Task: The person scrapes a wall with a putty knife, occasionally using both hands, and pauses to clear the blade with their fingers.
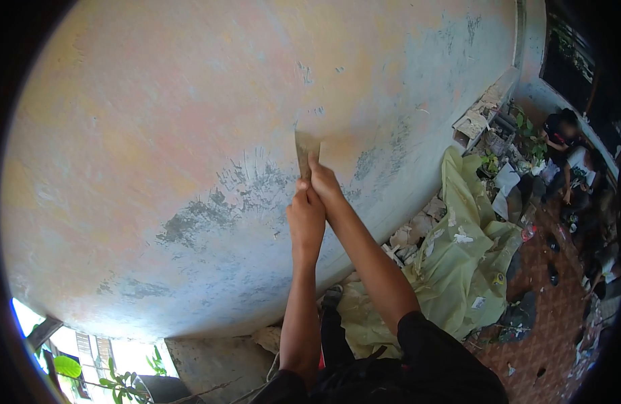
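Note:
A flat scraper (pixel 306 147) has its wide blade up against the painted wall (pixel 155 121). My right hand (pixel 324 180) is closed around it just below the blade, with the thumb pointing up along it. Lower down, my left hand (pixel 305 214) is wrapped around the handle, touching the right hand. Most of the handle is hidden by my fingers. Around the blade the wall shows worn pink, yellow and pale blue paint, with rough grey patches (pixel 199 219) where the paint is gone.
A crumpled green tarp (pixel 452 249) lies along the wall's foot to the right, near broken rubble (pixel 418 225). Several people (pixel 580 165) sit at the far right beside a littered red tiled floor (pixel 546 303). Green leaves (pixel 68 367) show at the lower left.

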`<state>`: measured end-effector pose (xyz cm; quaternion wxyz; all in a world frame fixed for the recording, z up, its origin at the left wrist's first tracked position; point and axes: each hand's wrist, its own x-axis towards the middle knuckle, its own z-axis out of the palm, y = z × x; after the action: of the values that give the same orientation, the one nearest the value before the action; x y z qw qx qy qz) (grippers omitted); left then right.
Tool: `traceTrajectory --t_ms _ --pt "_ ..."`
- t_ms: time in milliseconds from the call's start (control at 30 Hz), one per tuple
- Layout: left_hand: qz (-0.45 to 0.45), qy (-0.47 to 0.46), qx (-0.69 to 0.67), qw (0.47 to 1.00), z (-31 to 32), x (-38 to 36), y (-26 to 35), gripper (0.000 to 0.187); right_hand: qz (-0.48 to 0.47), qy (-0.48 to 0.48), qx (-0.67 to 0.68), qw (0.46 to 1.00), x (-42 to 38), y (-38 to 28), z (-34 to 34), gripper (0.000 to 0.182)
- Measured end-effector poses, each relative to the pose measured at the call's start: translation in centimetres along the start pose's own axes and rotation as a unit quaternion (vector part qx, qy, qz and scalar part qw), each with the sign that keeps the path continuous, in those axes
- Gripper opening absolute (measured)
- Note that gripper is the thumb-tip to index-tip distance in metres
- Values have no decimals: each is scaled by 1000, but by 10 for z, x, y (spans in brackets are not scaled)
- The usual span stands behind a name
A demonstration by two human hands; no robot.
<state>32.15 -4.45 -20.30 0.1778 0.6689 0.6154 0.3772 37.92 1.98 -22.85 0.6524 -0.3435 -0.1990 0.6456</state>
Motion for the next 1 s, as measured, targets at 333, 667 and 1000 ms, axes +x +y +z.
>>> traceTrajectory --t_ms 333,667,1000 --pt "124 -3 -25 992 37 77 77 42 -91 22 -15 996 68 -108 -18 51" --pt "-25 -23 -80 996 15 9 18 40 -22 -11 -73 997 0 -36 -8 52" --pt "66 -13 -129 989 31 70 84 44 -119 43 -126 984 31 -128 3 50"
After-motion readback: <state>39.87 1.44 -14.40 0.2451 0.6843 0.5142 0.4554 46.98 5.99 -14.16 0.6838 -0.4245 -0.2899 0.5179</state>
